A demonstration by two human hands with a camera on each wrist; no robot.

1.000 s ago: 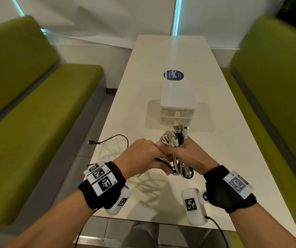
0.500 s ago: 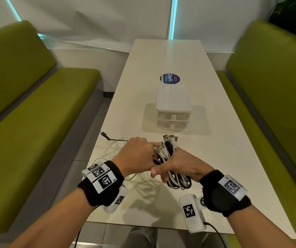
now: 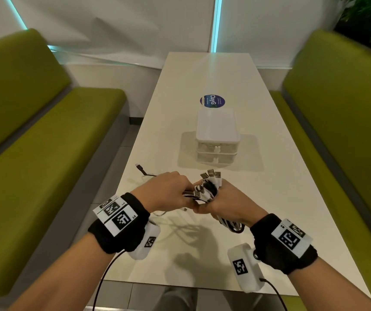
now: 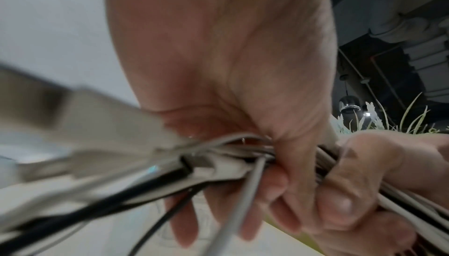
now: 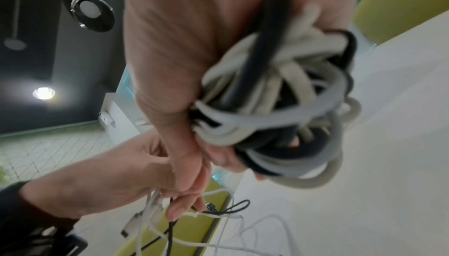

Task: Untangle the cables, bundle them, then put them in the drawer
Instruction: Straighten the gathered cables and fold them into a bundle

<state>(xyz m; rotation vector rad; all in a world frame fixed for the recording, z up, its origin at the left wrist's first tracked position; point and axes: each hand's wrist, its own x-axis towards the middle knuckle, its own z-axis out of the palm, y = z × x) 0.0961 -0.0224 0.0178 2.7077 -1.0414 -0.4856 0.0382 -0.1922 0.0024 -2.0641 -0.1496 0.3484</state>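
Observation:
My right hand [image 3: 225, 205] grips a bundle of white, grey and black cables [image 3: 209, 187] above the near part of the white table [image 3: 270, 176]. Plug ends stick up from the fist and folded loops [image 5: 279, 96] hang below it. My left hand [image 3: 168, 194] is pressed against the right one, and its fingers [image 4: 279, 193] pinch several loose cable ends [image 4: 170, 164] beside the bundle. Loose strands trail down onto the table, with one black plug [image 3: 139, 167] lying to the left. The white two-drawer box [image 3: 217, 135] stands beyond the hands with both drawers closed.
A round blue sticker [image 3: 212, 101] lies on the table behind the drawer box. Green benches run along both sides, the left bench [image 3: 34, 153] and the right bench [image 3: 348, 131]. The table's near edge is just under my wrists.
Both hands have moved slightly right and nearer together with the bundle. The left hand went from wrapping the bundle to pinching the strands beside it. The black plug has shifted on the table.

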